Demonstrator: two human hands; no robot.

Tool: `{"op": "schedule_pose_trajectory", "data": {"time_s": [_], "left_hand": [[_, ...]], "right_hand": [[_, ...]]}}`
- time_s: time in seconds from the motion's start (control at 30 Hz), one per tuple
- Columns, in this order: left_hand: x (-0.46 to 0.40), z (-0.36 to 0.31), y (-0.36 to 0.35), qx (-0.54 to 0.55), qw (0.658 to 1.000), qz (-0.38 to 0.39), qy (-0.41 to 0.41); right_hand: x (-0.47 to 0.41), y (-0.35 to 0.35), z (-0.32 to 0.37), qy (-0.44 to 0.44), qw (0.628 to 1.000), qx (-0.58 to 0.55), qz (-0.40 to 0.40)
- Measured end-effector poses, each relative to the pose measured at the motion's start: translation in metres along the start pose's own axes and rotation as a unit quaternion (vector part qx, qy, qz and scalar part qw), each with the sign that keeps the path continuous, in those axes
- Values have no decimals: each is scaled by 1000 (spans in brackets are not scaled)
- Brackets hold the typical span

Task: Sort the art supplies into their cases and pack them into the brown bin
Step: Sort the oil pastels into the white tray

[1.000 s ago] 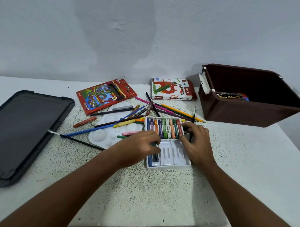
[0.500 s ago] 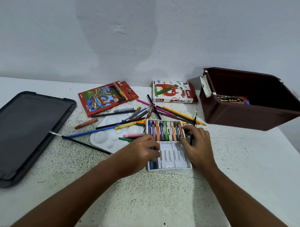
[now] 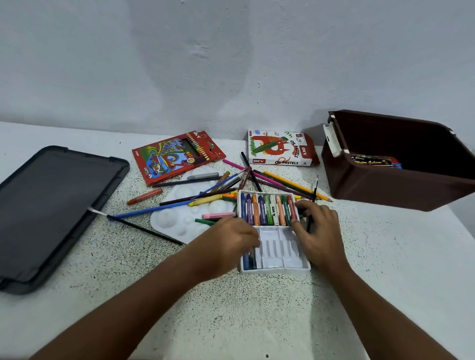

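White plastic, the oil pastel tray (image 3: 275, 258) lies at centre; our left hand (image 3: 229, 240) curls over its near-left pastels, grip hidden. Our right hand (image 3: 319, 231) rests loosely open on its right edge, and the brown bin (image 3: 392, 190) stands far right.

I see two bare forearms, no sleeves reaching into view; the left hand (image 3: 230, 240) and right hand (image 3: 322, 236) carry no rings, watch, bands or gloves.

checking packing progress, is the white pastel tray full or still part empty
Part empty: the white pastel tray has its far row filled with oil pastels, but most near-row slots are bare.
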State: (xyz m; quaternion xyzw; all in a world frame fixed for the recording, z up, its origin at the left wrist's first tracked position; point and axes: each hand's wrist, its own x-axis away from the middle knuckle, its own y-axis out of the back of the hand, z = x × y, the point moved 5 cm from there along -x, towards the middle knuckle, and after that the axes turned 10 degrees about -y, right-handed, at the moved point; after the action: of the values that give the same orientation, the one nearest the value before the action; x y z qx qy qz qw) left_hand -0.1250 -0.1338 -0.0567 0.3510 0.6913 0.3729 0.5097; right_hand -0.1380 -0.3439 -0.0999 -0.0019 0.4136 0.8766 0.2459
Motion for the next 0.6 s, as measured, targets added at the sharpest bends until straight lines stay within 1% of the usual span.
{"op": "schedule_pose_trajectory", "data": {"time_s": [0.03,0.1,0.13,0.17,0.2,0.23,0.27,0.33,0.47,0.6], "left_hand": [[0,4,7,-4,999,-32,28],[3,22,22,-38,988,-93,121],[7,36,26,-53,978,-98,178],[12,50,27,-59,967,-77,237],[17,62,24,-58,956,-35,287],[19,69,21,-57,947,9,317],[21,73,18,-59,941,48,329],[21,74,13,-66,939,79,328],[19,71,14,-50,943,55,325],[15,71,12,-45,942,71,324]], "right_hand": [[0,0,0,-1,1000,0,1],[0,0,1,-3,1000,0,2],[1,0,1,-4,1000,-1,3],[1,1,2,-5,1000,-2,3],[0,0,1,-8,1000,-3,4],[0,0,2,-9,1000,-3,5],[0,0,1,-11,1000,-3,4],[0,0,1,-11,1000,-3,4],[0,0,1,-8,1000,-5,2],[0,1,2,-8,1000,-5,0]]}}
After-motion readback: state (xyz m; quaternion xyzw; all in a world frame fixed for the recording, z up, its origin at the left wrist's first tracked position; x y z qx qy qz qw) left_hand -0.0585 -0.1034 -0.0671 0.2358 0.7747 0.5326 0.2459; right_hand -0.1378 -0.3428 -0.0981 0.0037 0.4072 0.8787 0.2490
